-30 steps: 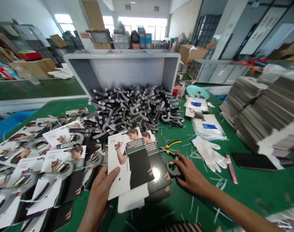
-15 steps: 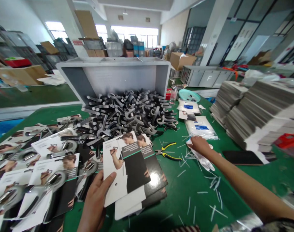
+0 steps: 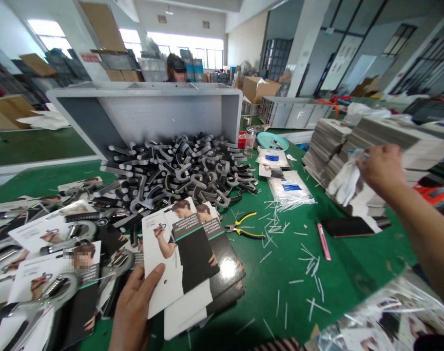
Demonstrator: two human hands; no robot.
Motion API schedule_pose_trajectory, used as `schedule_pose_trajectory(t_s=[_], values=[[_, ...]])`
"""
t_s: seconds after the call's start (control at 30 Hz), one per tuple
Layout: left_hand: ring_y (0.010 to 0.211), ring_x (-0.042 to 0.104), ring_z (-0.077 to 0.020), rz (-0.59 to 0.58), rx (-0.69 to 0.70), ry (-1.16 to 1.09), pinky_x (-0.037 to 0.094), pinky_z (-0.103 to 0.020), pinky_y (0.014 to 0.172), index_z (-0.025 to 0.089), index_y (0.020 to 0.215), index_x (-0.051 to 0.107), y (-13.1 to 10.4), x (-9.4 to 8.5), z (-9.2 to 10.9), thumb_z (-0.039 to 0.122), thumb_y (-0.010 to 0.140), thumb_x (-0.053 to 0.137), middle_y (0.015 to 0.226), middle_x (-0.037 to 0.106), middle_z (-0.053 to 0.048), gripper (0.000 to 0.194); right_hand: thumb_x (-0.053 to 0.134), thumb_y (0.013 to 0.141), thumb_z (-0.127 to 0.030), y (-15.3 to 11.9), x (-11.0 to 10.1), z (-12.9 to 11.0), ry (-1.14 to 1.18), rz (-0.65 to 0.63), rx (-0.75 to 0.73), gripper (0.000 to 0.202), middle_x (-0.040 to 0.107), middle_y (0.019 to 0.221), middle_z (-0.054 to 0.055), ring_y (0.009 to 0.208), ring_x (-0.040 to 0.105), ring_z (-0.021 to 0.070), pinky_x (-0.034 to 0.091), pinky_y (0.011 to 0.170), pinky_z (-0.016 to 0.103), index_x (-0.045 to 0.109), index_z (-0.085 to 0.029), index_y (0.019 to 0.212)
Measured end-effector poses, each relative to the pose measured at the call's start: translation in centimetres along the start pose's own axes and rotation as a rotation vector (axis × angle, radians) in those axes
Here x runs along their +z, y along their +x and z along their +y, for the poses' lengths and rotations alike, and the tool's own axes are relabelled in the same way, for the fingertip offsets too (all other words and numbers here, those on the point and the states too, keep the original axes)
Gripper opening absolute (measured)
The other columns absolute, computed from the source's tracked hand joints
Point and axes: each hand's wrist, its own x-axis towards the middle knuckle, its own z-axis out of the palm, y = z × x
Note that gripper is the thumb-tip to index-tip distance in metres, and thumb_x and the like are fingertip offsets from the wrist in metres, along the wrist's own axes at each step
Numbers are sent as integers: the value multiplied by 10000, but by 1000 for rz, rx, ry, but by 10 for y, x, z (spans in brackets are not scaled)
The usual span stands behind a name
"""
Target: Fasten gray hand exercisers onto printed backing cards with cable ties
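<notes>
My left hand [image 3: 136, 300] grips a printed packaging card [image 3: 181, 258] at its lower left edge, thumb on its face. Beneath that card lie more of the same cards [image 3: 225, 265]. Up at the right, my right hand [image 3: 384, 163] pinches a white glove [image 3: 344, 180], which dangles in front of the stacks of grey card [image 3: 382, 131]. Left of my left hand, several hand grippers [image 3: 61, 287] lie fastened to cards. A big heap of loose hand grippers [image 3: 181, 170] spreads ahead, spilling from a grey crate [image 3: 148, 114] on its side.
Yellow-and-black pliers [image 3: 245, 226] lie mid-table among scattered white plastic strips [image 3: 311, 263]. Bags of white ties [image 3: 291, 187], a teal plate [image 3: 273, 141], a pink cutter [image 3: 323, 241] and a black phone-like slab [image 3: 349, 226] are around. A clear bag [image 3: 386, 317] fills the lower right. A person sits beyond the crate.
My right hand has lifted the white glove off the table and carried it right and up, uncovering the pink cutter. My left hand still holds the card. The view has turned rightward.
</notes>
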Motion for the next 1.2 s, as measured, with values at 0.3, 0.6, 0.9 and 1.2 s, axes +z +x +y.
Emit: schedule_pose_trajectory(t_s=[0.3, 0.6, 0.9, 1.2], values=[[832, 740, -276, 23, -32, 16, 582, -274, 582, 216, 1284, 636, -3, 3, 2, 375, 661, 808, 977, 785, -48, 665, 579, 934, -383, -145, 139, -87, 243, -526, -393, 448, 574, 1410, 109, 1250, 551, 288, 432, 1054, 491, 572, -263, 1366], [986, 716, -324, 51, 53, 76, 603, -300, 636, 261, 1158, 694, -4, 2, -7, 384, 646, 798, 1061, 770, -45, 537, 369, 1021, -292, -226, 144, -126, 428, -638, -498, 419, 547, 1443, 119, 1309, 515, 255, 424, 1092, 505, 543, -243, 1399], [1121, 667, -342, 89, 101, 108, 597, -296, 662, 271, 1062, 720, -2, 1, -12, 318, 645, 761, 1095, 761, -47, 421, 489, 1012, -328, -168, 136, -78, 162, -598, -12, 287, 642, 1198, 119, 1079, 626, 261, 515, 945, 491, 632, -157, 1193], [819, 737, -278, 72, -20, -12, 587, -304, 629, 206, 1204, 652, -10, 10, 4, 376, 702, 770, 948, 777, -61, 543, 611, 960, -346, -136, 205, -170, 163, -899, -58, 333, 625, 1227, 94, 1025, 646, 219, 560, 863, 426, 598, -163, 1238]])
